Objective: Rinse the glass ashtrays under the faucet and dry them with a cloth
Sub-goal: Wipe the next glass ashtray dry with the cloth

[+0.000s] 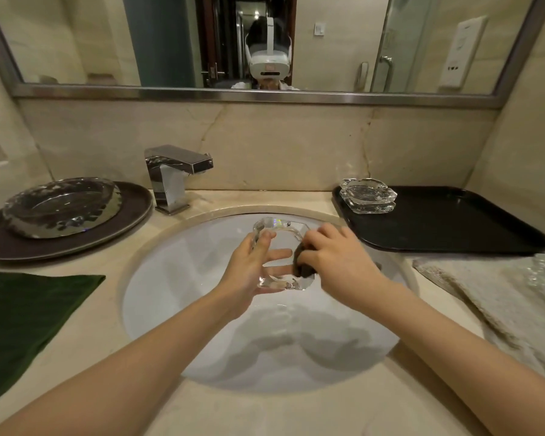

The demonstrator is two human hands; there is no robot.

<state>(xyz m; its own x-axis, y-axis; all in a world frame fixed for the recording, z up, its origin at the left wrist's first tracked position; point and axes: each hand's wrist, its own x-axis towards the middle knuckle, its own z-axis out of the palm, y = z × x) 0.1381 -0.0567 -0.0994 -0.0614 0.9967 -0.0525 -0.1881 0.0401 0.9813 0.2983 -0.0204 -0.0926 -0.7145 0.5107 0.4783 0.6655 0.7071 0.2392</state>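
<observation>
Head view: both forearms reach out over the sink [177, 309]. The left hand [249, 265] cradles a clear ashtray [280, 229] tilted on edge, thumb hooked over its near-left rim, fingers spread flat behind the glass. The right hand [337, 262] comes in from the right with knuckles up, its grip clenched round a dark wadded cloth [302, 267] pressed against the ashtray's right side. No writing can be read anywhere.

Beyond and left of the grip stands the faucet [177, 174]. Farther left, a glass dish [60, 206] sits on a brown plate [132, 212]; nearer on that side lies a green cloth [29, 316]. Beyond and right, two stacked ashtrays [368, 196] rest in the corner of a black tray [453, 221]. A pale towel [485, 294] lies on the surface to the right.
</observation>
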